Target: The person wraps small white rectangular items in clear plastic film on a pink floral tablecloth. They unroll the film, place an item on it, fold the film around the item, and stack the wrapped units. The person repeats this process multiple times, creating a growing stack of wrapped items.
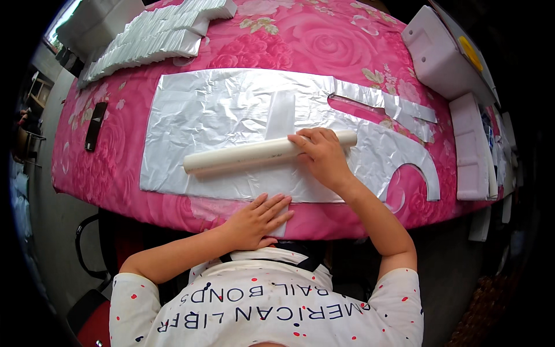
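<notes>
Pink floral cloth [329, 43] lay beneath our silvery plastic sheet [199, 115], probably thin and slippery. With our right hand [322, 153] we grasped the white tube [245, 157] across it, seemingly stiff, light, best held near its ends; our left hand [257, 222] lay flat, gripping nothing.

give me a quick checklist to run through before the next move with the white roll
1. Right hand on the white roll: ok, closed over it near its right end.
2. Left hand off the roll: ok, spread at the near edge of the pink cloth.
3. Plastic sheet smooth: not ok, creases show across it.
4. Black phone-like object clear of the sheet: ok, it lies apart to the left.
5. White stack clear of the sheet: ok, beyond its far left corner.
6. Pale strip above or beneath the sheet: cannot tell.
</notes>
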Demonstrator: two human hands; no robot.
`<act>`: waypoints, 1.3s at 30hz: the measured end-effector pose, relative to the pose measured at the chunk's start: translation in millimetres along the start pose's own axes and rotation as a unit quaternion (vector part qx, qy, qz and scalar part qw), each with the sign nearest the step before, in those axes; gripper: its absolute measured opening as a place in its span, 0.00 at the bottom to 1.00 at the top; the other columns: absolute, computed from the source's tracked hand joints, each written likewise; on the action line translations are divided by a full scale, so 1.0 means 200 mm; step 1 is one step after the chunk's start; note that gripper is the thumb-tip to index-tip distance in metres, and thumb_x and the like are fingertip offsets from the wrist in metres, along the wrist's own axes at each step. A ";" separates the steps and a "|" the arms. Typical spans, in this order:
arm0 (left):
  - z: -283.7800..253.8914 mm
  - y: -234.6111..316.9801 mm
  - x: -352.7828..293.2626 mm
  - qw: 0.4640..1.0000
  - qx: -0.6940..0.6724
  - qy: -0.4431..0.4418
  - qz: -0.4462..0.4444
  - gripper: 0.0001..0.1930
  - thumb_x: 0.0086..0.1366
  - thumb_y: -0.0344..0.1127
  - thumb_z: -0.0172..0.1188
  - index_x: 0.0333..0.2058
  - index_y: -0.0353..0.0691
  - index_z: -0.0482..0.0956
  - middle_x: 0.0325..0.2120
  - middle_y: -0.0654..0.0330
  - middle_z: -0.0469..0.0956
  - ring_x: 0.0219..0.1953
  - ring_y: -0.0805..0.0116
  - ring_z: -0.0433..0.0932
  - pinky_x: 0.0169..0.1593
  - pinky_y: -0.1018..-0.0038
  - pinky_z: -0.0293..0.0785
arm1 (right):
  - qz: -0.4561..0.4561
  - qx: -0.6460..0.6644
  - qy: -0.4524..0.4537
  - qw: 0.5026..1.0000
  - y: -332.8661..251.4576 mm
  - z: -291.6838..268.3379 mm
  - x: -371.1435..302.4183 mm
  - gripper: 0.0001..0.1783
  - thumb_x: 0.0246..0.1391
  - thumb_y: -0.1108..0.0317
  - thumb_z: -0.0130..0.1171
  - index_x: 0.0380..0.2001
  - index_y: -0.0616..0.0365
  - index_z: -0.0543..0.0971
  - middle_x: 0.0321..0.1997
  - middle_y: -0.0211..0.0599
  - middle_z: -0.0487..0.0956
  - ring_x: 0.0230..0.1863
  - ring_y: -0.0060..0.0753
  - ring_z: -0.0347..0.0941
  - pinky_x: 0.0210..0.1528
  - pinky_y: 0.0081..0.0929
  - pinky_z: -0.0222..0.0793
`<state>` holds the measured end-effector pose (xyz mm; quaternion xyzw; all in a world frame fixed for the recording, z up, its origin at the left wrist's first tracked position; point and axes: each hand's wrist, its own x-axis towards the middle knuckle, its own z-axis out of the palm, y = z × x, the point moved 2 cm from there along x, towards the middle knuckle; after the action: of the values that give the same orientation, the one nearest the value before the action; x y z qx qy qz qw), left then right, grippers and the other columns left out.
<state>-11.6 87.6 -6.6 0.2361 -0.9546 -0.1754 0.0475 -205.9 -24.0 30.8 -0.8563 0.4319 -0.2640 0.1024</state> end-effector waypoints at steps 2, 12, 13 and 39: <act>-0.02 -0.01 0.00 1.000 -0.020 -0.013 0.005 0.36 0.56 0.52 0.52 0.60 0.42 0.56 0.63 0.47 0.49 0.66 0.52 0.46 0.64 0.55 0.42 | 0.010 -0.033 0.031 0.999 0.11 0.03 0.12 0.24 0.40 0.75 0.59 0.46 0.50 0.75 0.45 0.33 0.74 0.50 0.40 0.66 0.55 0.36 0.58; -0.07 -0.11 -0.09 0.988 -0.112 0.045 0.094 0.27 0.54 0.38 0.58 0.53 0.36 0.65 0.56 0.49 0.62 0.59 0.55 0.61 0.61 0.61 0.57 | 0.002 -0.029 0.033 0.999 0.14 0.05 0.22 0.27 0.41 0.78 0.56 0.50 0.56 0.71 0.57 0.41 0.66 0.60 0.48 0.58 0.62 0.39 0.53; -0.06 -0.11 -0.10 0.987 -0.109 0.060 0.098 0.26 0.55 0.37 0.58 0.52 0.36 0.66 0.55 0.50 0.65 0.57 0.55 0.64 0.60 0.62 0.59 | -0.026 0.017 -0.003 1.000 0.09 0.05 0.16 0.27 0.40 0.79 0.54 0.50 0.56 0.71 0.57 0.41 0.66 0.60 0.48 0.58 0.62 0.39 0.55; -0.21 -0.25 0.09 0.949 -0.161 0.217 -0.160 0.22 0.54 0.33 0.54 0.49 0.33 0.70 0.42 0.49 0.75 0.40 0.53 0.76 0.45 0.64 0.70 | 0.036 0.118 -0.028 0.992 -0.15 0.09 -0.15 0.15 0.40 0.78 0.58 0.36 0.59 0.79 0.33 0.34 0.79 0.32 0.35 0.73 0.35 0.26 0.70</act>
<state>1.1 24.9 15.2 0.4075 -0.8299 -0.2770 0.2618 -190.4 18.2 16.9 -0.8294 0.4251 -0.2853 0.2238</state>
